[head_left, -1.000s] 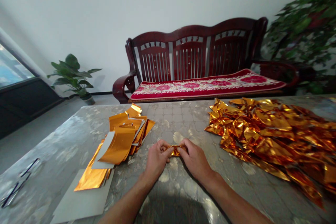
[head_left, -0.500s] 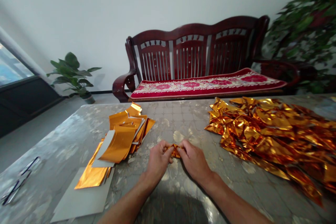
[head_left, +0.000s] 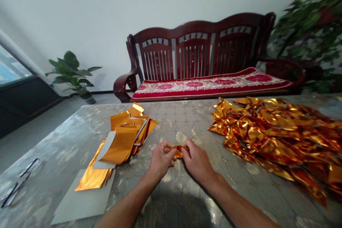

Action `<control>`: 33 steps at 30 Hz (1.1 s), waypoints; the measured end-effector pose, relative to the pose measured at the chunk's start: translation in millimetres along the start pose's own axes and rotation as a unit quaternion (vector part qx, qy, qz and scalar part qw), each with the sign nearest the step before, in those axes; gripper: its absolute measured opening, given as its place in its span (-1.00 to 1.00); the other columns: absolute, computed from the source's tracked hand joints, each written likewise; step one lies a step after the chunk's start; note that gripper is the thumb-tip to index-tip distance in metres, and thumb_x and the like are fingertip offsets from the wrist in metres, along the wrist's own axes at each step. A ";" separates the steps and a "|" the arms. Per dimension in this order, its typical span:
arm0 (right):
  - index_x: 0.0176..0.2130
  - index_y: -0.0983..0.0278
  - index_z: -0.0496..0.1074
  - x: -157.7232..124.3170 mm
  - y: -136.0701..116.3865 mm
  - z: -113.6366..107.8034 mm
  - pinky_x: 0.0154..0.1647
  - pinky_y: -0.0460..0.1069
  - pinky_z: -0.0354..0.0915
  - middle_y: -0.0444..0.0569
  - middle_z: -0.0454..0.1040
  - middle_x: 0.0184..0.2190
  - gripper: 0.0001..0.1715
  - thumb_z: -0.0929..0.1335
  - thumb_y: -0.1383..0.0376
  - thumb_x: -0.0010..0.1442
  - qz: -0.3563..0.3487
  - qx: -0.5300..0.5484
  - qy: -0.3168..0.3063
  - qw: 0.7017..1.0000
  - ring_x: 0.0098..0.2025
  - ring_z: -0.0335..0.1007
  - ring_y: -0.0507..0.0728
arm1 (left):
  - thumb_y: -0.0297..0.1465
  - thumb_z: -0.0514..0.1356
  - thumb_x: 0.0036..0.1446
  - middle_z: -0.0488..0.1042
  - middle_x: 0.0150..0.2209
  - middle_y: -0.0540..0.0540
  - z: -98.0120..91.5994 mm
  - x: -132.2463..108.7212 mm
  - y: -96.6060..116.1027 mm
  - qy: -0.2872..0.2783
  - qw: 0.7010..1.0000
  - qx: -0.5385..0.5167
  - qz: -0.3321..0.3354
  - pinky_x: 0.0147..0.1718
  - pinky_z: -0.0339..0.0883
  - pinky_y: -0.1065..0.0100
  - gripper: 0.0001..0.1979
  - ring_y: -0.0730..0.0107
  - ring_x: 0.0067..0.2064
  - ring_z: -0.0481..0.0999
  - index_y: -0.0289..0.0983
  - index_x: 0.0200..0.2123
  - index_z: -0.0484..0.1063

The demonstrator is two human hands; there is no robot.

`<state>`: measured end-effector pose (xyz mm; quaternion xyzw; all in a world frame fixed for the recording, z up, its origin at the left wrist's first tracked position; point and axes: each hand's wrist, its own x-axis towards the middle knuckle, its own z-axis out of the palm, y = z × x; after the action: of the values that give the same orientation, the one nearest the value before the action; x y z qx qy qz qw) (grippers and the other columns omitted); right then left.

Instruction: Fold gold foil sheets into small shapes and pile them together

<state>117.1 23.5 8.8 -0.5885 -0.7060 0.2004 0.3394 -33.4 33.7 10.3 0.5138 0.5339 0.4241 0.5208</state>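
Between my hands is a small piece of folded gold foil paper [head_left: 179, 151], held just above or on the table; I cannot tell which. My left hand [head_left: 161, 158] pinches its left end between thumb and fingers. On the other end, my right hand [head_left: 196, 158] is closed the same way. Left of my hands lies a loose stack of flat gold foil sheets [head_left: 123, 144], some showing pale grey backs. Over to the right spreads a large heap of folded gold foil pieces [head_left: 272, 131], shiny and pointed.
Grey sheets [head_left: 82, 203] lie under the stack's near end. Eyeglasses [head_left: 20, 183] rest at the left of the patterned table [head_left: 66, 139]. Beyond the far edge stands a dark red wooden bench [head_left: 195, 50] with a floral cover [head_left: 197, 84]. Potted plants [head_left: 71, 73] flank it.
The foil piece between my fingers now looks more curved and opened at its middle. My hands stay nearly in place, and the view has shifted slightly.
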 end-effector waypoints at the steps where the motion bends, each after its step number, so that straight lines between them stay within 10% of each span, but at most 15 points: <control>1: -0.34 0.22 0.29 -0.2 0.3 0.6 -0.34 -0.04 0.14 -0.08 0.48 -0.43 -0.86 0.19 0.32 0.25 0.001 -0.002 0.000 1.000 -0.37 0.43 0.12 | -0.18 0.29 -0.04 0.43 -0.65 0.09 0.2 -0.2 0.2 0.000 1.000 -0.005 -0.005 -0.73 0.14 0.57 -0.70 0.59 -0.73 0.30 -0.25 -0.43 0.29; 33: -0.36 0.22 0.27 -6.7 -4.0 3.9 -0.40 -0.06 0.12 -0.11 0.44 -0.51 -0.76 0.13 0.27 0.30 -0.010 0.009 -0.009 1.000 -0.45 0.41 0.10 | -0.16 0.25 0.09 0.40 -0.63 0.10 4.5 -8.9 -5.6 -0.032 0.998 0.013 0.048 -0.66 0.20 0.54 -0.69 0.55 -0.67 0.38 -0.24 -0.43 0.24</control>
<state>112.0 16.5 7.2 -0.5767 -0.7128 0.2090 0.3402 -30.1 23.9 5.4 0.5590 0.4968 0.4249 0.5101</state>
